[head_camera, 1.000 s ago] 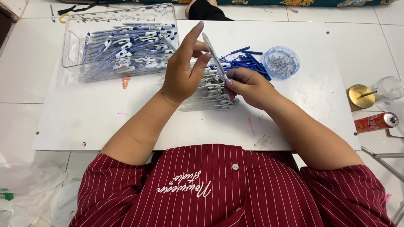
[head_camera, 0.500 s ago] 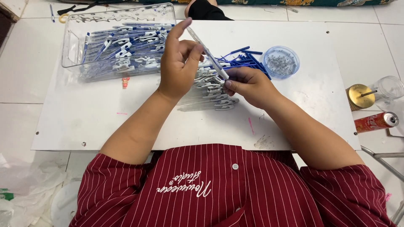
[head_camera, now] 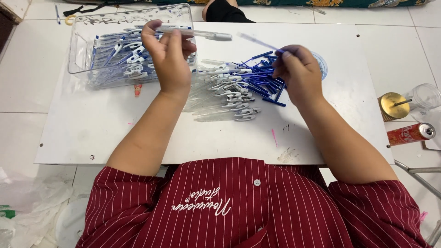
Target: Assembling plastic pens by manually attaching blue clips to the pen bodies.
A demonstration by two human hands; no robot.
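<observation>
Head view shows us our two hands over a white board (head_camera: 138, 133) that lies on a tiled floor. Our left hand (head_camera: 169, 55) is up near the back of the board. Its fingers are closed around a clear pen tube (head_camera: 202, 33). The tube lies flat, pointing to the right, just over the edge of a clear plastic tray (head_camera: 80, 50). The tray holds many finished pens with blue and white parts.

Our right hand (head_camera: 298, 73) is off to the right, well apart from the left one. Its fingertips pinch a thin ink stick (head_camera: 257, 41). The stick is blurry and points up and to the left. This hand sits over a heap of blue ink sticks (head_camera: 264, 82), touching it.

Between our hands lies a pile of clear tubes with white clips (head_camera: 229, 98). A small round bowl (head_camera: 322, 64) peeks out behind the right hand.

Off the board, on the right, we see a gold lid (head_camera: 392, 104), a clear cup (head_camera: 425, 96) and a red can (head_camera: 411, 133) lying on its side. We wear a dark red shirt with thin white stripes (head_camera: 239, 206).
</observation>
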